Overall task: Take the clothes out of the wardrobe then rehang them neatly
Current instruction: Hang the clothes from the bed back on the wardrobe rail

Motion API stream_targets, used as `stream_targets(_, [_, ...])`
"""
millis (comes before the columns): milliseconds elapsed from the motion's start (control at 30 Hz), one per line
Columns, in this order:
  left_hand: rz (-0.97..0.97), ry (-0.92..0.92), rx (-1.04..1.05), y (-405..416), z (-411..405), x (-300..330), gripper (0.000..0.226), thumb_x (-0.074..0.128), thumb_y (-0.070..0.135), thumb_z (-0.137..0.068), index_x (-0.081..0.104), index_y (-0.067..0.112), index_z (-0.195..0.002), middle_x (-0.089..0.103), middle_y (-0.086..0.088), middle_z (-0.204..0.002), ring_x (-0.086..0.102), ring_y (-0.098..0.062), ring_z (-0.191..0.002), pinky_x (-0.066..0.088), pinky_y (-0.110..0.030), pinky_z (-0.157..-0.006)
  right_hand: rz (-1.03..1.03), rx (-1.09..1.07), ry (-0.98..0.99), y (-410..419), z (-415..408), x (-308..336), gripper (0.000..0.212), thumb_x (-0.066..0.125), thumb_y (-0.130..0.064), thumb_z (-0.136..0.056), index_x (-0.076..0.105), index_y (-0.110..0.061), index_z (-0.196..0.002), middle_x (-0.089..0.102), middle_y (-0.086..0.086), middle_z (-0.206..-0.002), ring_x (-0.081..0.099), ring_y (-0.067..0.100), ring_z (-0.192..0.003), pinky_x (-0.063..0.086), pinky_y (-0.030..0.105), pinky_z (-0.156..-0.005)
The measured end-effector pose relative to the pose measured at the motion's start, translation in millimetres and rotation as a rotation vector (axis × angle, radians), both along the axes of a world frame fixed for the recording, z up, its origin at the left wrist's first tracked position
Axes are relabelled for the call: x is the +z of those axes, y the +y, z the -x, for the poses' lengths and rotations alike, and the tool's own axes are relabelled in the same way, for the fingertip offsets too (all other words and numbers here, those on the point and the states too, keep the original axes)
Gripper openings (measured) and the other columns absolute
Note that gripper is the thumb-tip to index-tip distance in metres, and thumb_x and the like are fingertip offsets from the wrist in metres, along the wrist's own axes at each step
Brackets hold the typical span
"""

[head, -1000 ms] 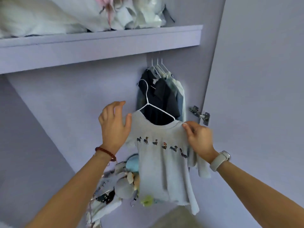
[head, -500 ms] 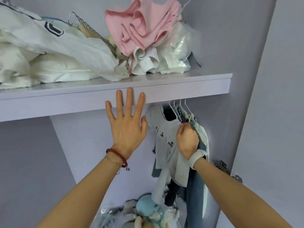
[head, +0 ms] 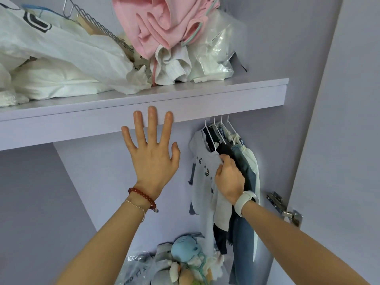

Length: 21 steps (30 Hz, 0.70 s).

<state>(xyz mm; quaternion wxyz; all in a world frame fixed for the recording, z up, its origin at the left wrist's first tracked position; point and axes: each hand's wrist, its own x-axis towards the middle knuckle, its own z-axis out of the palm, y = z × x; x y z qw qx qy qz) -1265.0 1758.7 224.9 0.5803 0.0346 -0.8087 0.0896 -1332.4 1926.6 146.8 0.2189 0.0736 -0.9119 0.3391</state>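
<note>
head view, grey t-shirt [head: 202,171] hanging lengthwise downward, right hand [head: 229,177] pinching its shoulder, left hand [head: 153,153] spread

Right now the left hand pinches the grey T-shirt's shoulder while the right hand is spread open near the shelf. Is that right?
No, the hands are swapped. In the head view the right hand pinches the grey T-shirt at its shoulder, while the left hand is spread open near the shelf.

The single head camera looked forward and slightly upward into the wardrobe, close to the shelf [head: 185,103]. Below the shelf, both forearms reached in from the bottom edge.
</note>
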Motion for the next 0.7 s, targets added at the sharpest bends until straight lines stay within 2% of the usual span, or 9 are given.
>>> stream_targets(100, [-0.042,-0.044,-0.081,7,-3,-19,0.069,0.051,0.029,-0.081,0.025,0.022,-0.145,0.009,-0.01,-0.151,0.0,-0.033,-0.14,-0.001,-0.059,-0.109,-0.155,0.071,0.059,13,-13,-5,0.047,0.041,-0.011,-0.092,0.033,-0.013,-0.138,0.042,0.012,-0.127,0.046,0.028,-0.112,0.048,0.038,-0.076])
stream_targets(167, [-0.088,-0.097,-0.136,12,-7,-37,0.068,0.051,0.027,-0.081,0.026,0.022,-0.144,0.012,-0.011,-0.151,0.006,-0.036,-0.14,0.004,-0.062,-0.108,-0.188,0.104,0.105,23,-26,-7,0.05,0.041,-0.011,-0.092,0.031,-0.012,-0.141,0.038,0.012,-0.136,0.041,0.028,-0.119,0.048,0.038,-0.087])
stream_targets(267, [-0.172,-0.24,-0.206,19,-15,-69,0.066,0.052,0.026,-0.079,0.034,0.018,-0.142,0.022,-0.018,-0.15,0.017,-0.042,-0.138,0.01,-0.066,-0.106,-0.195,0.091,0.197,40,-56,-12,0.048,0.047,-0.008,-0.09,0.039,-0.007,-0.137,0.04,0.016,-0.139,0.041,0.034,-0.124,0.045,0.042,-0.095])
stream_targets(367, [-0.16,-0.424,-0.306,32,-30,-107,0.057,0.046,0.026,-0.081,0.044,0.013,-0.137,0.034,-0.022,-0.145,0.028,-0.044,-0.133,0.017,-0.068,-0.103,-0.222,0.002,0.208,63,-99,-35,0.046,0.048,-0.01,-0.087,0.046,-0.003,-0.132,0.046,0.021,-0.135,0.044,0.039,-0.123,0.04,0.05,-0.1])
stream_targets(433, [-0.177,-0.556,-0.394,47,-45,-134,0.054,0.043,0.027,-0.082,0.049,0.01,-0.133,0.041,-0.022,-0.141,0.035,-0.044,-0.13,0.02,-0.067,-0.101,-0.233,-0.068,0.115,80,-134,-61,0.046,0.046,-0.012,-0.089,0.042,-0.006,-0.135,0.042,0.02,-0.139,0.038,0.038,-0.129,0.033,0.051,-0.106])
stream_targets(567, [-0.224,-0.837,-0.581,88,-96,-195,0.048,0.061,0.017,-0.08,0.055,0.007,-0.127,0.047,-0.02,-0.136,0.042,-0.04,-0.127,0.027,-0.064,-0.1,-0.254,-0.242,-0.187,113,-222,-123,0.049,0.034,-0.022,-0.097,0.023,-0.017,-0.144,0.022,0.006,-0.152,0.016,0.022,-0.141,0.015,0.04,-0.115])
stream_targets(700, [-0.143,-1.08,-0.795,142,-153,-245,0.046,0.067,0.015,-0.079,0.057,0.005,-0.123,0.05,-0.02,-0.133,0.045,-0.038,-0.125,0.033,-0.061,-0.099,-0.231,-0.474,-0.419,144,-316,-167,0.049,0.029,-0.026,-0.098,0.019,-0.02,-0.145,0.019,0.0,-0.153,0.013,0.016,-0.141,0.01,0.034,-0.115])
